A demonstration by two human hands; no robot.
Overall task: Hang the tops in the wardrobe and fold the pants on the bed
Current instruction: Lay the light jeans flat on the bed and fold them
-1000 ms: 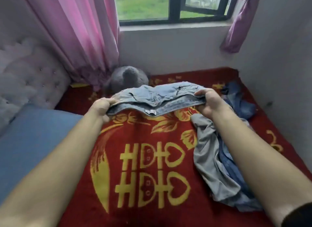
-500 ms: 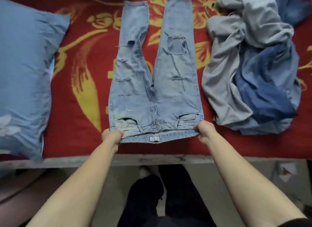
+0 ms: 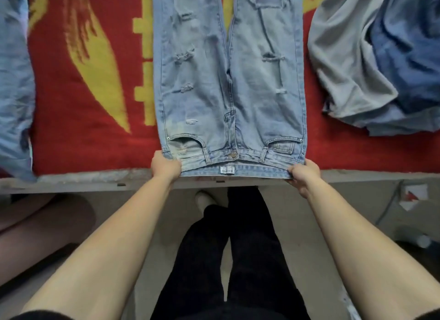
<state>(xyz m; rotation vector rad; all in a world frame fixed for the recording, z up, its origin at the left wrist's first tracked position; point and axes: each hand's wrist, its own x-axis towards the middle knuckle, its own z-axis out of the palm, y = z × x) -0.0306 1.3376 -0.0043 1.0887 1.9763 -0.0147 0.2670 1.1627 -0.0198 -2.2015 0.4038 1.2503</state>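
Light blue ripped jeans (image 3: 228, 81) lie flat on the red and yellow bed cover (image 3: 78, 110), legs pointing away from me and the waistband at the bed's near edge. My left hand (image 3: 165, 166) grips the left end of the waistband. At the right end my right hand (image 3: 303, 174) pinches the waistband. The leg ends run out of the top of the frame. A heap of grey and blue clothes (image 3: 371, 58) lies on the bed to the right of the jeans.
A light blue pillow (image 3: 13, 81) lies at the bed's left side. The bed's grey front edge (image 3: 95, 180) runs across the frame. Below it are the pale floor and my dark trouser legs (image 3: 228, 248). A cable and paper scraps (image 3: 412, 196) lie at the right.
The jeans went from bunched up above the bed to spread flat on it. Since half a second ago the view has drawn closer; both hands still hold the waistband at the near edge.
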